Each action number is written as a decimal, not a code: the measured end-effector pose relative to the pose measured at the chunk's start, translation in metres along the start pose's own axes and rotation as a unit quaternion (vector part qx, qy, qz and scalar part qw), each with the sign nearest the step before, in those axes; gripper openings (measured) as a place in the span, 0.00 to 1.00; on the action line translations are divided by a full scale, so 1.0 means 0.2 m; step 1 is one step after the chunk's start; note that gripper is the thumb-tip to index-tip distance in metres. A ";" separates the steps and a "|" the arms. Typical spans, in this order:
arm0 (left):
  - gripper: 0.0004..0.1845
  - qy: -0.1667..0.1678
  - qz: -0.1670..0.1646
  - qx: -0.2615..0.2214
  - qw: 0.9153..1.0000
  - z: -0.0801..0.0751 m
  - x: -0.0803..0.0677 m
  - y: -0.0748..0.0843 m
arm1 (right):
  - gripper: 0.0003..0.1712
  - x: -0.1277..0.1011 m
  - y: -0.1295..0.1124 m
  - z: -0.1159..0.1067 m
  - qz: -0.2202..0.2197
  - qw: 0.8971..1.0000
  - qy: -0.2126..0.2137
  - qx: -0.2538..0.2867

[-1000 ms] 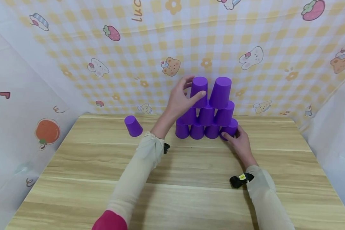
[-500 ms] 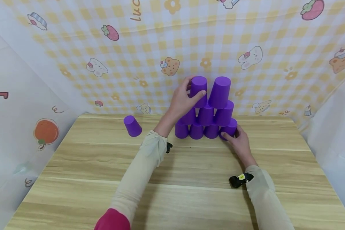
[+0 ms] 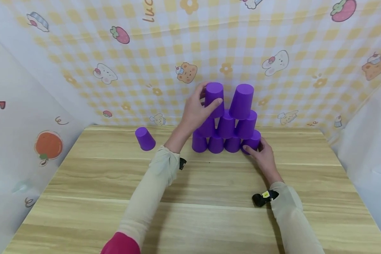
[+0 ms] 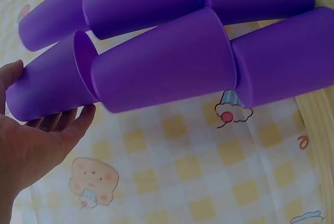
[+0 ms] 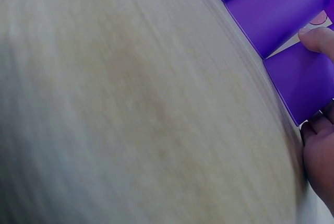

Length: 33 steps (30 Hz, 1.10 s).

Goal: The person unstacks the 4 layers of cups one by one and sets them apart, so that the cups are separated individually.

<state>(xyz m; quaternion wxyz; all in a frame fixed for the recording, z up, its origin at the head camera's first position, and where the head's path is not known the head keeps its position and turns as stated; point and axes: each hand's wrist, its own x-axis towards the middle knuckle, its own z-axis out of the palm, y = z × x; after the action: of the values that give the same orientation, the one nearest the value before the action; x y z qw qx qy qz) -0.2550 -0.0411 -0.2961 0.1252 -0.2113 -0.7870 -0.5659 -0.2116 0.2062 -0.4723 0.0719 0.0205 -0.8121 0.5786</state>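
Observation:
Purple upside-down cups form a stepped stack against the back cloth, with several in the bottom row, three in the middle row (image 3: 226,125) and two on top. My left hand (image 3: 194,112) grips the top row's left cup (image 3: 214,98), thumb in front and fingers behind. In the left wrist view this cup (image 4: 49,83) tips a little, its open rim right at the cup below. To its right, apart from it, stands the other top cup (image 3: 242,102). Low on the right, my right hand (image 3: 265,160) holds the bottom row's end cup (image 3: 253,138) between thumb and fingers.
A single purple cup (image 3: 145,139) stands upside down on the wooden table (image 3: 209,225), left of the stack. Close behind the cups hangs a yellow checked cloth (image 3: 139,63). White cloth walls (image 3: 16,151) close off both sides.
My left hand has shifted left and slightly up with the top-left cup, widening the gap to the other top cup. My right hand stays on the bottom end cup.

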 end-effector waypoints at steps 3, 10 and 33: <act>0.30 0.010 -0.003 -0.008 1.000 -0.04 -0.02 0.02 | 0.35 0.00 0.00 0.01 -0.001 1.000 0.000 -0.003; 0.30 0.040 -0.007 -0.002 0.999 -0.18 -0.09 0.06 | 0.33 0.00 0.00 0.01 -0.002 1.000 0.004 0.000; 0.28 0.103 -0.035 0.051 0.993 -0.50 -0.33 0.08 | 0.34 0.00 -0.01 0.00 0.008 1.000 0.001 -0.007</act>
<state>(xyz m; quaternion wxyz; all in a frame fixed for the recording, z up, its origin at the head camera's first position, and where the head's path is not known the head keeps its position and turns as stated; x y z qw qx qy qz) -0.1939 -0.1429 -0.2788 0.1962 -0.1171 -0.8045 -0.5483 -0.2124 0.2050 -0.4705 0.0682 0.0127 -0.8165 0.5732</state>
